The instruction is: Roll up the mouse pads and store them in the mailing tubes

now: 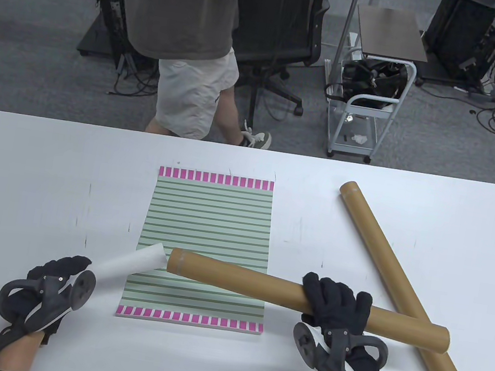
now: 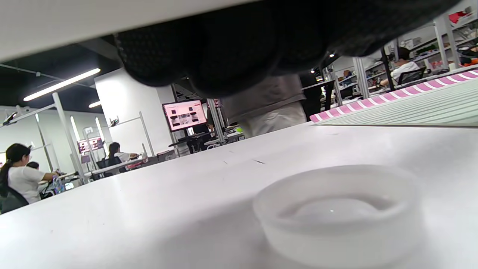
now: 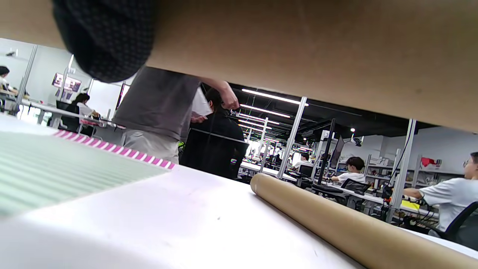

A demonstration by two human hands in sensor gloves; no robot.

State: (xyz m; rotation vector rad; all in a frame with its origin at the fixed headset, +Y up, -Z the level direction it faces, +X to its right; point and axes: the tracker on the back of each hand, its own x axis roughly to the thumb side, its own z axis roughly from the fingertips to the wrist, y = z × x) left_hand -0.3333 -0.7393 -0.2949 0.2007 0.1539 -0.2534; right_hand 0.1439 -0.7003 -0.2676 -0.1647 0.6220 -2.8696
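On the white desk, largest first: a striped mouse pad with pink-checked ends lies flat at centre, not yet rolled. To its right a spare mailing tube rests diagonally on the desk, its near end passing under the tube in hand. That held tube is lifted roughly level over the pad's near part, open mouth pointing left; judged so to line it up with what goes in. Meeting the mouth is a rolled mouse pad, white side out, its tip at or just inside the opening; which, cannot tell. Right hand: fingers curled over the top of the held tube near its middle, thumb wrapping under in the right wrist view, a firm steadying grip. Left hand: closed round the rolled pad's near end, keeping it from unwinding and aiming it at the mouth. Smallest: a translucent plastic cap sits on the desk below the left hand, probably the tube's end plug, set aside until the roll is fully in.
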